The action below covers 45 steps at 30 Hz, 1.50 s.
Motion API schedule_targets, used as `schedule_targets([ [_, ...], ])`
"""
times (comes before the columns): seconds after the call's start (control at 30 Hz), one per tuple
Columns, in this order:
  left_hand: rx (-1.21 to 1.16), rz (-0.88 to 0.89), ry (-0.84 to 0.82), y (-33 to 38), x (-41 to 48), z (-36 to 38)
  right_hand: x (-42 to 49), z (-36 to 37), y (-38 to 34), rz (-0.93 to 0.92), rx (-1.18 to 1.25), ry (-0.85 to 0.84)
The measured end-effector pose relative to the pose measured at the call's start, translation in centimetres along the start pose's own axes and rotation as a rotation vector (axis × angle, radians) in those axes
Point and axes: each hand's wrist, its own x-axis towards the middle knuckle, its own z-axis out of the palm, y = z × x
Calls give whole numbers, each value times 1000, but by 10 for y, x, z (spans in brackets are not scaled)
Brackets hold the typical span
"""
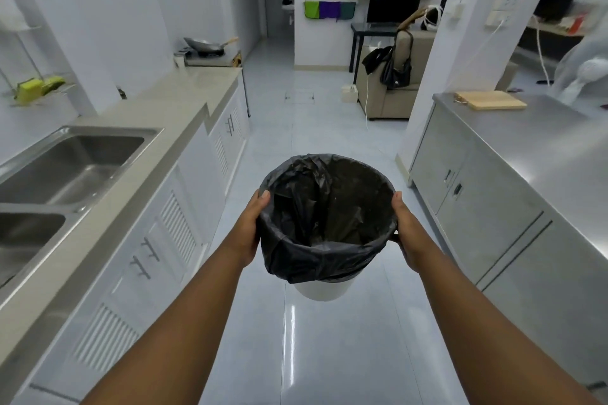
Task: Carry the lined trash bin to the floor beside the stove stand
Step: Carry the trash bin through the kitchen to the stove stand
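I hold a white trash bin lined with a black bag in front of me, above the glossy tiled floor. My left hand grips its left rim and my right hand grips its right rim, thumbs on top of the bag. The bin looks empty inside. Far ahead on the left, a gas stove with a wok sits on a stand at the end of the counter.
A long counter with a double steel sink and white louvred cabinets runs along the left. A steel cabinet with a wooden cutting board stands on the right. A tiled aisle leads to a sofa and desk.
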Motion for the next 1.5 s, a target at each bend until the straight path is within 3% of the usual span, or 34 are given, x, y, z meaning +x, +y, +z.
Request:
schedule_targets([
  [0.37, -37, 14, 11, 22, 166, -32, 171, 5, -22, 11, 34, 4],
  [0.8, -98, 40, 110, 58, 398, -24, 416, -39, -66, -31, 27, -115],
  [1.5, -111, 54, 54, 119, 805, -140, 815, 14, -129, 30, 19, 46],
])
